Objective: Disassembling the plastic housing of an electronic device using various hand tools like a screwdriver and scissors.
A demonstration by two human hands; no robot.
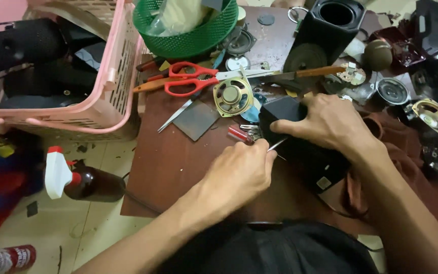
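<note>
We log: screwdriver (259, 141), shaft mostly hidden inside our left hand (239, 175); black speaker box (300, 142), top covered by our right hand (330, 124); pink basket (110, 81) and red spray can (6, 259), both cut by frame edges.

Baskets: two (112, 76) (188, 40); scissors (191, 78): one (red).

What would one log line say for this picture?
left hand: holds thin metal tool | right hand: on black box | nearby: red scissors, small speaker | surface: brown table
</note>
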